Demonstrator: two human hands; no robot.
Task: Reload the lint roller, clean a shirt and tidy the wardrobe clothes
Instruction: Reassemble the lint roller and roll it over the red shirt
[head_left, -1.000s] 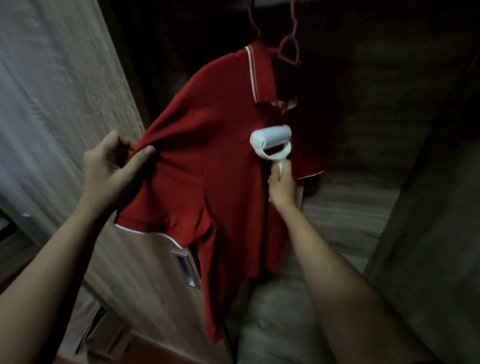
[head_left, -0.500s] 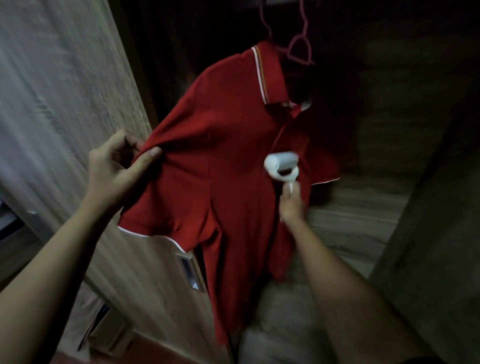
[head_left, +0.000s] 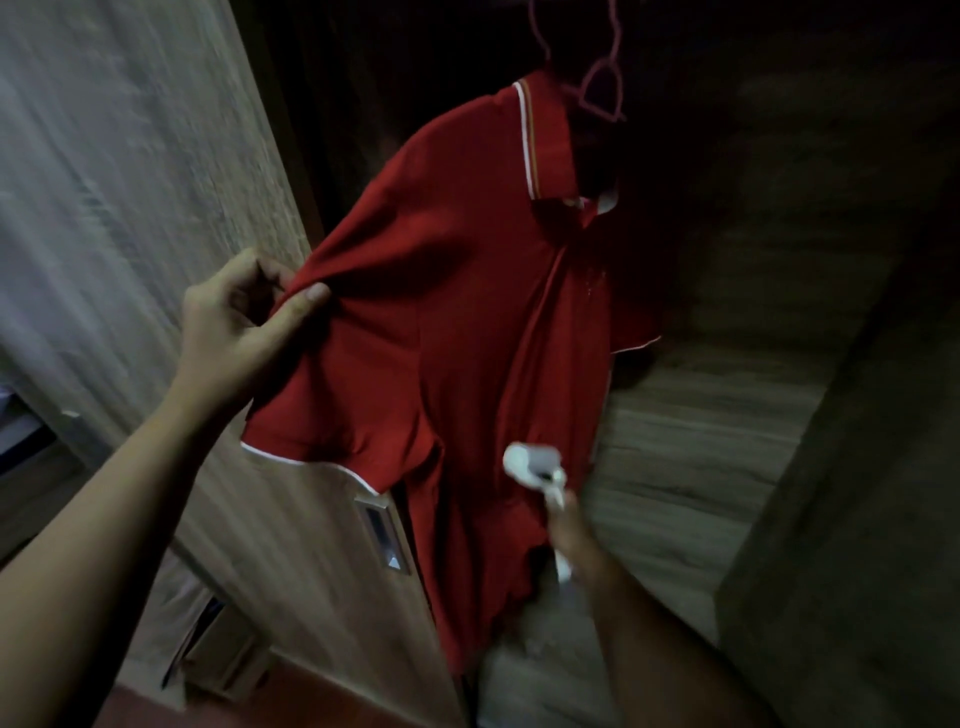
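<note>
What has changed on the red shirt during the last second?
The right hand drew the lint roller down the shirt, from under the collar to the lower front. The left hand still pinches the sleeve; the shirt stays on its hanger.

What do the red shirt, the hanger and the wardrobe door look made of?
Red shirt: soft matte knit cloth, going by its folds and drape. Hanger: probably pink plastic, thin and smooth, though the light is dim. Wardrobe door: wood-grain board, perhaps laminate, with streaked grain and a matte face.

left grip (head_left: 234, 332) pinching red shirt (head_left: 467, 312), right grip (head_left: 569, 530) holding lint roller (head_left: 530, 460)
</note>
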